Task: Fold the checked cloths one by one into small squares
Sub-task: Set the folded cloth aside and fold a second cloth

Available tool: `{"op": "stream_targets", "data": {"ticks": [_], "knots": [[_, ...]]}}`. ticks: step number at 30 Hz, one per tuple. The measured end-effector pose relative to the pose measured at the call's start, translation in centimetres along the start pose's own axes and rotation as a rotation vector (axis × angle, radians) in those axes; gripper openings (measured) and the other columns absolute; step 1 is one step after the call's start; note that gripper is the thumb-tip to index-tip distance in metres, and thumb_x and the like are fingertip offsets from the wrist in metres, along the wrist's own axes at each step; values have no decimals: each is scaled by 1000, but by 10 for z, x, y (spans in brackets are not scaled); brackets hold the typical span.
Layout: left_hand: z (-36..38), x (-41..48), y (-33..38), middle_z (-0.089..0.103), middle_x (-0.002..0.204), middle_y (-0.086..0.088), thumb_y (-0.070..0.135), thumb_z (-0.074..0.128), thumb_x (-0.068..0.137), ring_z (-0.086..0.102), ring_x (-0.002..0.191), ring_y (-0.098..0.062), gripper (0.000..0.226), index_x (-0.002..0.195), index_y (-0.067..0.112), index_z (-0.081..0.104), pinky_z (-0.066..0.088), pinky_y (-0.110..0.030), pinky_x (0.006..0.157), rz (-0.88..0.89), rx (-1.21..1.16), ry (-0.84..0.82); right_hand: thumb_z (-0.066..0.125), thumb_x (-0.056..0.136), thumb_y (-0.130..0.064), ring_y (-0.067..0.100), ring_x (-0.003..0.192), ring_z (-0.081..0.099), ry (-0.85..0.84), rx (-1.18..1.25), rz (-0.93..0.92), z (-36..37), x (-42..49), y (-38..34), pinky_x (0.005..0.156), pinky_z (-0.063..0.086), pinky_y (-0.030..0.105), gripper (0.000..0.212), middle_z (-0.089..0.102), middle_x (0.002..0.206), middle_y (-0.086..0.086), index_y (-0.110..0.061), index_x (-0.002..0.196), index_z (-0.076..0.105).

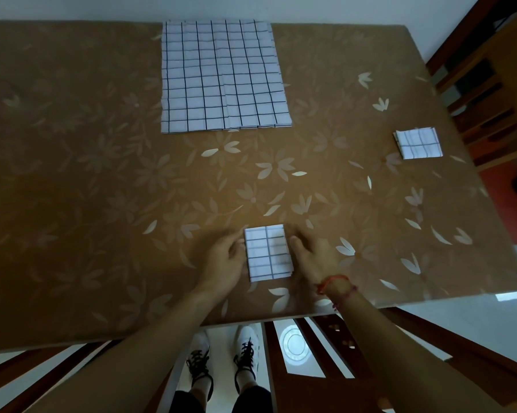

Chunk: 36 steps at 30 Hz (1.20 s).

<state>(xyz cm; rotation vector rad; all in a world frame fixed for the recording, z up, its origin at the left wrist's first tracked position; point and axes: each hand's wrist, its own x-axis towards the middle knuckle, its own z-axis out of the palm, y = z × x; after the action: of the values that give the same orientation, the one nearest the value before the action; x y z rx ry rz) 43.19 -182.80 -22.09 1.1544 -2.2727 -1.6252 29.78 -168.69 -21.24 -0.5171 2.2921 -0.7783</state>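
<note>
We take the small folded cloth near the front edge of the surface as our marker. It is a checked cloth, white with dark lines, folded into a compact and slightly tall square that lies flat on the brown, flower-patterned cover.

Just left of it we see the left hand, palm down on the surface. Its fingers are relaxed and the fingertips touch the cloth's left edge without curling round it.

Well beyond the folded cloth, at the far edge, lies a stack of unfolded checked cloths, spread flat with several layers showing at its front right corner.

Just right of the folded cloth we see the right hand, also palm down and loose, its thumb against the cloth's right edge and holding nothing. A red string bracelet sits on that wrist.

Farther right of our marker and somewhat beyond it, close to the surface's right edge, a second folded cloth lies alone. Past that edge we make out a wooden chair.
</note>
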Motion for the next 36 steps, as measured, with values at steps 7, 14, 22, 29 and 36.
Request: {"op": "stream_targets", "data": {"ticks": [7,14,22,29,36], "knots": [[9,5,1,70,94,1,16,53,97,67,85,-8,14,99,13,66,49,-12,59,-421,-501,42,52,91,-29,18,91,67,71,380,141,18,0,5,87,55,43,20,72,89,-3,-30,91,72],[11,6,1,70,101,-5,14,55,96,66,96,-16,12,89,17,66,51,-22,76,-460,-540,24,52,86,-39,23,98,65,14,450,168,21,6,1,91,52,50,19,72,99,-1,-37,88,71],[15,4,-2,68,106,-8,14,55,95,65,100,-18,18,110,7,63,51,-23,79,-470,-503,-1,53,71,-54,21,95,68,40,554,232,28,2,15,88,54,50,40,74,94,-1,-32,96,74],[16,2,3,67,104,-10,10,54,95,64,98,-18,9,99,8,63,50,-19,72,-466,-515,28,54,70,-55,22,97,67,48,588,245,31,1,16,88,54,50,38,74,98,-1,-37,97,74],[13,1,2,68,105,-8,12,54,96,64,101,-18,10,101,12,63,50,-21,75,-446,-464,7,56,89,-36,22,98,67,61,580,244,29,-2,15,90,53,49,17,73,99,1,-38,88,73]]}}
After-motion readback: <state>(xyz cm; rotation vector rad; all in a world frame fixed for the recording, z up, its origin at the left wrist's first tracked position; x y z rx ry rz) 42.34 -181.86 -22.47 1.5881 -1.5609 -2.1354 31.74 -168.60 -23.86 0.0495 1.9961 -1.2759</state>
